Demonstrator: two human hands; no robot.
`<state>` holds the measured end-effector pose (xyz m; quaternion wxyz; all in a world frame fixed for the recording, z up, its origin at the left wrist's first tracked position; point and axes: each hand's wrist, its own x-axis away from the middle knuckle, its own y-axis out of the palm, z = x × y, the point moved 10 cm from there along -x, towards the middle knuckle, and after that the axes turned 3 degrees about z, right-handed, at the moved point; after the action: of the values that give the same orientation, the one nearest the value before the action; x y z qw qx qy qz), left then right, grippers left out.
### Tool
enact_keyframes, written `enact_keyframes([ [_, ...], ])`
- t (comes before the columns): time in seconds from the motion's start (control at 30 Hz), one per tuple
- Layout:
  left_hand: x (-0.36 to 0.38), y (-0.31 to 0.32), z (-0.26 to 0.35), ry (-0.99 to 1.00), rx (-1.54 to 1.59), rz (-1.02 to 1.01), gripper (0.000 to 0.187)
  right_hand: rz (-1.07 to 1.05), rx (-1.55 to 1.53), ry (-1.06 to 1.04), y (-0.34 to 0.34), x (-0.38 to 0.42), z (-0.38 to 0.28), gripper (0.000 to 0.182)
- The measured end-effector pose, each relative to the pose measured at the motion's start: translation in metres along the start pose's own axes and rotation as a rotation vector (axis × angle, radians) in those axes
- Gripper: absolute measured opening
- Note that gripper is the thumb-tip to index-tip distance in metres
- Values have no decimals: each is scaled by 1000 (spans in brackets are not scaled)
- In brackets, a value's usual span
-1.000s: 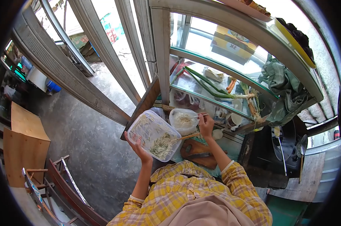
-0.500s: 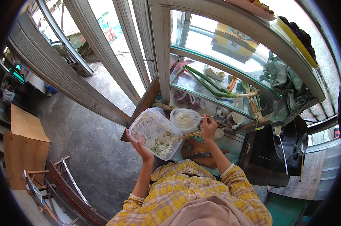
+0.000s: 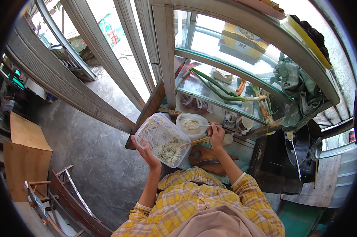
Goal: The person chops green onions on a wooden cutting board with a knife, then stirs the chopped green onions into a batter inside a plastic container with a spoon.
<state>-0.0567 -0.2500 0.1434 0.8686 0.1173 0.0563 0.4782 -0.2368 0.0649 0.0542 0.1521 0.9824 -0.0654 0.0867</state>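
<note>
My left hand [image 3: 147, 153] grips the left side of a clear plastic container [image 3: 156, 123], which is tilted. Inside lies a pale mixture with green bits [image 3: 170, 152], and a wooden utensil handle [image 3: 200, 140] sticks out over the rim on the right. With its fingers pinched, my right hand [image 3: 216, 135] holds a spoon [image 3: 207, 125] by the handle. The spoon's bowl end is in a smaller clear tub [image 3: 181, 121] of whitish flour-like powder [image 3: 192, 125]. Below my right hand, a knife [image 3: 208, 162] rests on a wooden cutting board [image 3: 198, 154].
A glass display case [image 3: 226, 59] stands ahead, with spring onions [image 3: 226, 96] and carrots [image 3: 241, 87] on its shelf. At the right, a dark wok [image 3: 299, 152] sits on the stove. A cup [image 3: 245, 123] stands near my right hand. A wooden bench [image 3: 77, 201] is at lower left.
The view has shifted slightly. My right hand and the spoon have moved slightly, with the spoon still in the small tub. My left hand keeps the container in nearly the same place.
</note>
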Motion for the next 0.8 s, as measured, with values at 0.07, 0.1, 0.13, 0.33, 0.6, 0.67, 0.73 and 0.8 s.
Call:
enact_keyframes([
  [0.07,0,1,2,7,6,1,70,2,15,-33,0,1,-6,17],
  [0.1,-1,1,2,10,9,-1,70,5,23,-49,0,2,-11,17],
  [0.13,-1,1,1,10,9,1,70,2,18,-45,-1,3,-13,17],
  [0.33,-2,1,0,6,1,8,70,1,-24,-37,4,13,-40,18],
  [0.6,0,9,6,52,-29,-18,70,-101,-60,-67,37,56,-106,18],
  [0.67,1,11,6,48,-22,-12,69,-133,-2,-71,48,75,-115,18],
  [0.73,2,12,5,44,-15,-11,69,-165,57,-85,58,92,-116,16],
  [0.8,2,13,4,43,-7,-14,69,-200,117,-110,65,110,-111,15],
])
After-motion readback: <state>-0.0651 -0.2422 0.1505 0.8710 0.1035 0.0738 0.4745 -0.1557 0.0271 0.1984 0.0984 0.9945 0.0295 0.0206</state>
